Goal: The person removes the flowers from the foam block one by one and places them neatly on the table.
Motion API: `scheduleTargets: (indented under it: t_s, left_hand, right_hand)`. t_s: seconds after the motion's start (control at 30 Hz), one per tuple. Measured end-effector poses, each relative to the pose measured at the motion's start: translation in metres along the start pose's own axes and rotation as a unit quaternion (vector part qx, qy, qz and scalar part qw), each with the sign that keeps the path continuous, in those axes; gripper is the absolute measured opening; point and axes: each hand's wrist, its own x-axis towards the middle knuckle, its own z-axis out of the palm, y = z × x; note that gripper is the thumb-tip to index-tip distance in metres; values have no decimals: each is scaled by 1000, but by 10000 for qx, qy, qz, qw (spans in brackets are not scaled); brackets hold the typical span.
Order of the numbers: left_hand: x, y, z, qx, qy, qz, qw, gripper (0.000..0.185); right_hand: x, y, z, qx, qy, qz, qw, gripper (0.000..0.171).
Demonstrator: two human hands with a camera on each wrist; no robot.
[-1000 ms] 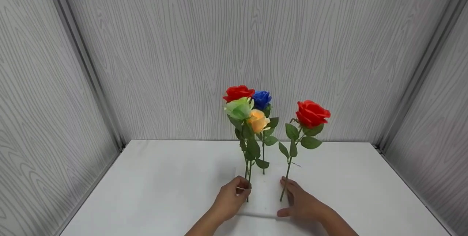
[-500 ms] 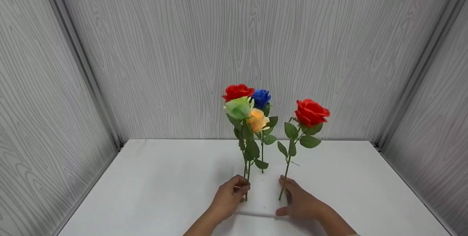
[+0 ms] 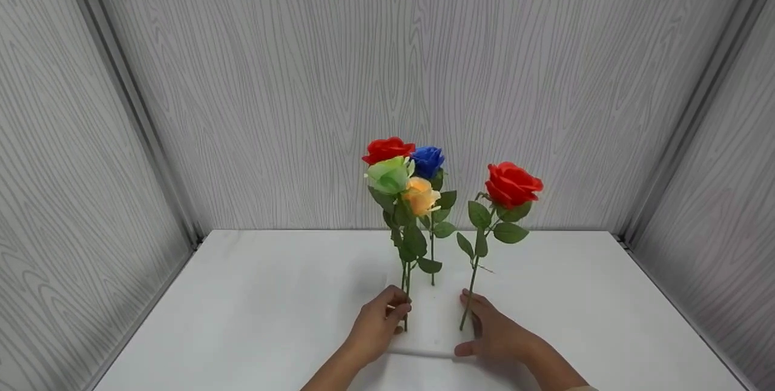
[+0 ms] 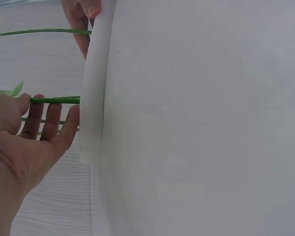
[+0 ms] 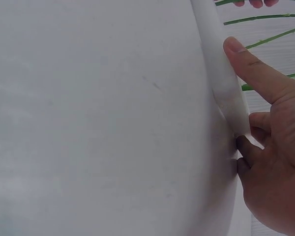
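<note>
A thin white foam board point(image 3: 433, 324), stuck with artificial roses point(image 3: 399, 176), lay mid-table point(image 3: 242, 306). It was judged light, stiff, dentable, best held at its side edges. The left hand point(image 3: 378, 327) was laid against one edge, fingers straight and slightly spread; the right hand point(image 3: 493, 336) pinched the opposite edge.

Your work surface is a white table point(image 3: 254, 294), smooth and matte, boxed in by grey wood-grain wall panels point(image 3: 387, 76) at the back and both sides. Lying flat on it, near your edge and about centre, is a white foam block point(image 3: 433, 324), thick-edged, almost the same colour as the tabletop. In the wrist views its rounded edge point(image 4: 91, 98) stands proud of the table.
</note>
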Motion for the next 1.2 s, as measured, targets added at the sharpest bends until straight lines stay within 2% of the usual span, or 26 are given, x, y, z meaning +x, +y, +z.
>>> scheduleTargets:
  t_s: [0.3, 0.5, 0.73, 1.2]
  left_hand:
    - [2, 0, -2, -41, 5, 123, 9999, 16]
    - [0, 5, -5, -145, 64, 261, 9995, 13]
    - [-2, 12, -5, 17, 176, 308, 9994, 12]
    - [-12, 21, -14, -4, 1, 430, 9991, 18]
  right_hand:
    - [0, 1, 1, -4, 37, -125, 9999, 121]
    - [1, 1, 1, -39, 49, -77, 10000, 121]
    - [0, 2, 1, -2, 31, -89, 10000, 120]
    - [-5, 2, 1, 36, -44, -347, 9994, 118]
